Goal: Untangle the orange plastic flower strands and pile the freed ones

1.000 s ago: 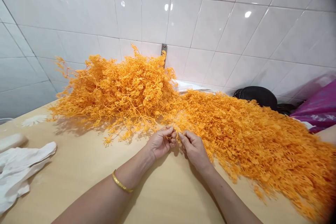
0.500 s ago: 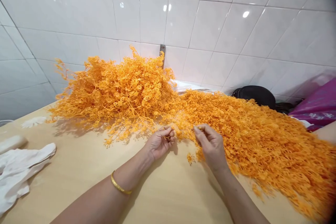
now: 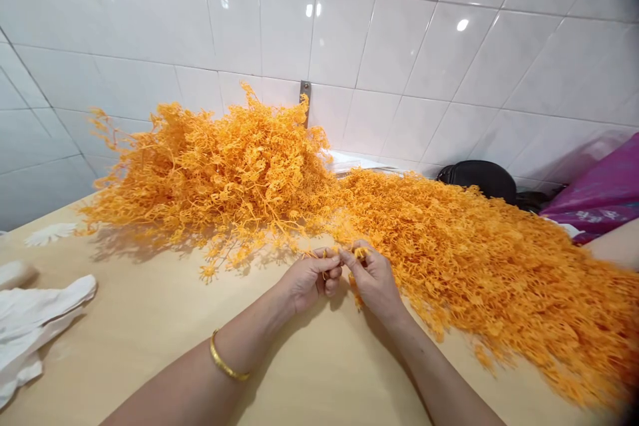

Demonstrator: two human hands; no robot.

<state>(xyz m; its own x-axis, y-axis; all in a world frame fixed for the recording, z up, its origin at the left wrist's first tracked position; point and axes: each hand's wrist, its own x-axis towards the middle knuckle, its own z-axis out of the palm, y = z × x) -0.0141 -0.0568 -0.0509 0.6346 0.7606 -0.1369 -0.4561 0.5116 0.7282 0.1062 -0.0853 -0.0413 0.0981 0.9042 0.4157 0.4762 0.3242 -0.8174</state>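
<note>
A big heap of orange plastic sprigs [image 3: 239, 166] lies across the back of the wooden table [image 3: 150, 319], running on to the right as a flatter spread [image 3: 499, 266]. My left hand [image 3: 309, 279], with a gold bangle on the wrist, is closed in a pinch on a small orange sprig [image 3: 323, 256]. My right hand [image 3: 372, 276] is closed too, pinching a small orange piece [image 3: 360, 253] right beside the left fingertips. Both hands meet at the near edge of the heap.
White cloth gloves [image 3: 30, 326] lie at the table's left edge, with a white flower piece [image 3: 47, 233] behind them. A black bag [image 3: 479, 176] and a purple plastic bag [image 3: 599, 193] sit at the back right. White tiled walls close off the back.
My right hand, which had drawn away to the right half a second ago, has come back to the left hand's fingertips. The view has tilted slightly.
</note>
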